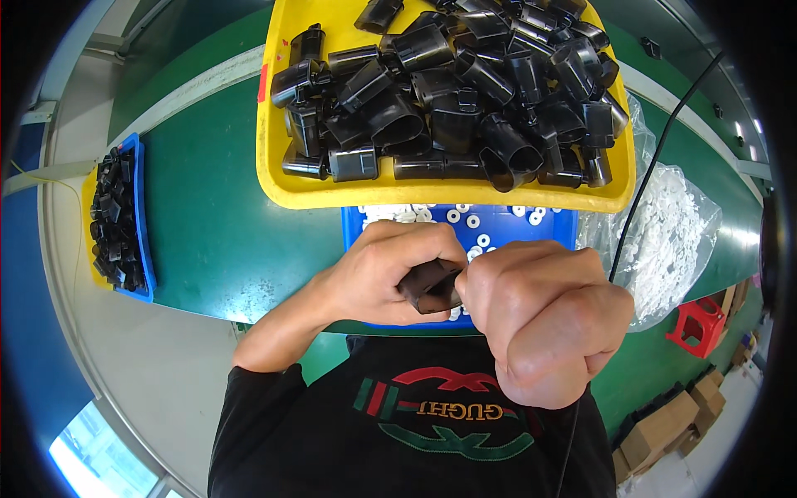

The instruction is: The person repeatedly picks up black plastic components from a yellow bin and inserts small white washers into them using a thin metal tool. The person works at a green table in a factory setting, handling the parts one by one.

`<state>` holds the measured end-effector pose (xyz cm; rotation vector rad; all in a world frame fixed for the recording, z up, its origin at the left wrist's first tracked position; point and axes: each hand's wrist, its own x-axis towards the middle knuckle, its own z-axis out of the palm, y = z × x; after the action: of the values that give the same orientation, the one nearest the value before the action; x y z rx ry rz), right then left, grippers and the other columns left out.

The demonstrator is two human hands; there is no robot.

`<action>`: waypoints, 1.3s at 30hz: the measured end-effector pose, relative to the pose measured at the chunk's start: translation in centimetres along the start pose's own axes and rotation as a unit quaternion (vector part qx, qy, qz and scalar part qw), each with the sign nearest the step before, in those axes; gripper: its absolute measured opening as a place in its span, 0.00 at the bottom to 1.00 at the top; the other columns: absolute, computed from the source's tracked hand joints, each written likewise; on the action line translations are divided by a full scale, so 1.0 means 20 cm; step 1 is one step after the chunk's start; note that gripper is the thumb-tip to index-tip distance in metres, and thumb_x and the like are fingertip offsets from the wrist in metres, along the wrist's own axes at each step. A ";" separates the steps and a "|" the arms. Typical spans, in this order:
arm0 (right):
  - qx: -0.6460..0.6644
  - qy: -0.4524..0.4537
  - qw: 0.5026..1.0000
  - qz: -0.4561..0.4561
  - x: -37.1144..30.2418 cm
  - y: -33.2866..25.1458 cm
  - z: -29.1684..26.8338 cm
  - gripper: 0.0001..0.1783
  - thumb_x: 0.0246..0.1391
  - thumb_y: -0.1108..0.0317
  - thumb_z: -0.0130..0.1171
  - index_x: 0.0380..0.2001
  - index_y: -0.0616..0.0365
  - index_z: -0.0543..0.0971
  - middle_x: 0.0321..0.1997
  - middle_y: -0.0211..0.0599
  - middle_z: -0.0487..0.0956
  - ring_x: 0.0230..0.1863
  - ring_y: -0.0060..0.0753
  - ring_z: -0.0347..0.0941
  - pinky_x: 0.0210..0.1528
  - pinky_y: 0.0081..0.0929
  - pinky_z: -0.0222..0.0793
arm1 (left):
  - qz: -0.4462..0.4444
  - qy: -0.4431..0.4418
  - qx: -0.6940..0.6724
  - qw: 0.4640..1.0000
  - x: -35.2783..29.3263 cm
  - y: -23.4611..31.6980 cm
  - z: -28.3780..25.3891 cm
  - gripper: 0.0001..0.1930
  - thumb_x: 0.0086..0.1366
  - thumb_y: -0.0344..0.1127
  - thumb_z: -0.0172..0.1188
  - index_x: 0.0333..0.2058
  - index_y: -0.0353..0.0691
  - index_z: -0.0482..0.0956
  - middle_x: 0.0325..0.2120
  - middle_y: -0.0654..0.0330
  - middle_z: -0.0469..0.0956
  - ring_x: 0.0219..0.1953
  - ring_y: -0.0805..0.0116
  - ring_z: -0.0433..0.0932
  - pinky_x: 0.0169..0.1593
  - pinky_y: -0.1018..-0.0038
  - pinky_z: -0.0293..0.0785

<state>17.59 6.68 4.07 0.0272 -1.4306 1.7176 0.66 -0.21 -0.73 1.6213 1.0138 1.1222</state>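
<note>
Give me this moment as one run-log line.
left hand: holding dark hollow part | right hand: curled beside it, grip hidden | blue tray: white rings | yellow bin: black parts

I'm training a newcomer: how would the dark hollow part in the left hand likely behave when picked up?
The dark hollow part is probably stiff, since its open end holds its shape in the grip. Being hollow, it is likely light for its size. Its smooth-looking sides may make it slippery.
</note>
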 end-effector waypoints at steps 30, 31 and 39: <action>-0.671 -0.029 0.736 0.079 -0.30 0.09 -0.16 0.15 0.32 0.77 0.59 0.31 0.61 0.80 0.22 0.35 0.69 0.23 0.37 0.69 0.24 0.31 0.68 | 0.046 0.369 0.264 0.890 0.24 0.12 -0.66 0.18 0.67 0.39 0.48 0.51 0.35 0.69 0.34 0.60 0.71 0.28 0.78 0.64 0.30 0.82 0.58; -0.680 -0.019 0.729 0.078 -0.31 0.10 -0.16 0.16 0.33 0.76 0.60 0.32 0.61 0.80 0.22 0.35 0.69 0.23 0.36 0.69 0.24 0.31 0.68 | -0.001 0.382 0.343 0.858 0.30 0.05 -0.78 0.18 0.68 0.37 0.51 0.53 0.34 0.70 0.36 0.61 0.73 0.31 0.74 0.68 0.34 0.79 0.65; -0.725 -0.041 0.686 0.049 -0.33 0.16 -0.20 0.16 0.41 0.70 0.59 0.37 0.58 0.81 0.26 0.30 0.70 0.25 0.25 0.71 0.22 0.22 0.67 | -0.199 0.200 0.583 0.762 0.52 -0.48 -1.44 0.25 0.59 0.42 0.63 0.51 0.34 0.74 0.45 0.42 0.76 0.48 0.46 0.77 0.53 0.60 0.73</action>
<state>21.66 6.13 -3.36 -0.8421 -2.4880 0.2126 -25.49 18.25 -1.96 1.8843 2.5528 0.4779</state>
